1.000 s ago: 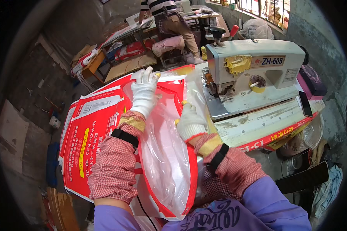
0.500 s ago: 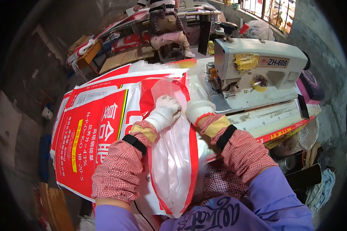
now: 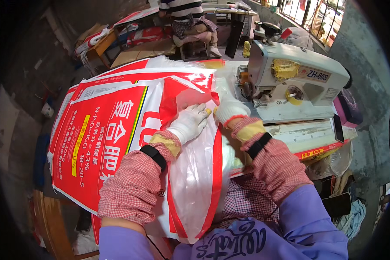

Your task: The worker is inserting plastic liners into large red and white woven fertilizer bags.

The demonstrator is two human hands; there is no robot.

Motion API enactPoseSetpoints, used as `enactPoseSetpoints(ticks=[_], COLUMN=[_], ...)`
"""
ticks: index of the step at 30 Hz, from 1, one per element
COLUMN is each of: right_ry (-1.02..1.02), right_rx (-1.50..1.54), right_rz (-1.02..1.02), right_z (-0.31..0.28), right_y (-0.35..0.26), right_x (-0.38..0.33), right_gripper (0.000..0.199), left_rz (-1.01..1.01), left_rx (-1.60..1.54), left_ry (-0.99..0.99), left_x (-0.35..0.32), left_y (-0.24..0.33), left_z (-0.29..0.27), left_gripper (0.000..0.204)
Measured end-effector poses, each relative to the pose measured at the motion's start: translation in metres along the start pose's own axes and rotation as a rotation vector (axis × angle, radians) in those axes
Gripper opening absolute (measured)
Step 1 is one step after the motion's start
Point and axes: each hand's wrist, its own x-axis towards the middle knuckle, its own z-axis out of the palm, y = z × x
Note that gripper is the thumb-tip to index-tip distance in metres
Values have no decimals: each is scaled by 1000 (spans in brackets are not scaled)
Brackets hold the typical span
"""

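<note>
your left hand [image 3: 188, 123], in a white glove, lies spread and flat, palm down, to the left of the sewing machine [image 3: 297, 80]. the red-and-white bag [image 3: 171, 102] is directly under it, also left of the machine. the bag's mouth is parted, its red edges bowing around a clear plastic liner [image 3: 190, 182], and your palm rests on that liner near the upper end of the mouth. the liner runs from beneath your palm down toward your body, on the near-left side of the machine.

your right hand [image 3: 230, 112], gloved too, is bent at the bag's right edge, between the bag and the machine's needle end. its fingers are mostly hidden from you by the back of the glove, so i cannot tell whether they grip the edge or just touch it. your two hands sit near each other, with the bag's right edge between them.

more red printed bags [image 3: 104, 138] fan out farther left of the machine, well beyond your left hand. the desk [image 3: 303, 134] shows its worn pale top on the near side of the machine. a dark phone [image 3: 338, 128] lies at the machine's near-right corner, and a purple box [image 3: 348, 107] is just right of it. beyond the machine, to the left, a person [image 3: 188, 21] in a striped top sits at work.
</note>
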Motion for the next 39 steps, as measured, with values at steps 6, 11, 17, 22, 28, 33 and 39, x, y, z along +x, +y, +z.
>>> enactPoseSetpoints(ticks=[6, 11, 17, 22, 28, 33, 39], right_ry=[286, 576, 565, 376, 199, 82, 137], right_rx=[136, 402, 540, 391, 420, 317, 324], right_rz=[-339, -886, -826, -551, -638, -655, -666], right_z=[5, 1, -2, -9, -23, -30, -29], right_y=[0, 3, -14, -29, -26, -23, 5], right_x=[-11, -19, -52, -68, -90, -115, -136], right_gripper=[18, 15, 14, 14, 16, 21, 19], left_rz=[-227, 426, 609, 683, 637, 533, 388], left_rx=[50, 286, 446, 589, 600, 772, 789], left_ry=[-195, 467, -112, -64, -19, -118, 21], left_x=[53, 73, 68, 61, 63, 58, 53], left_y=[15, 8, -6, 3, 17, 11, -8], left_z=[-53, -108, -141, -158, -180, -215, -253], left_gripper=[24, 16, 7, 6, 5, 7, 26])
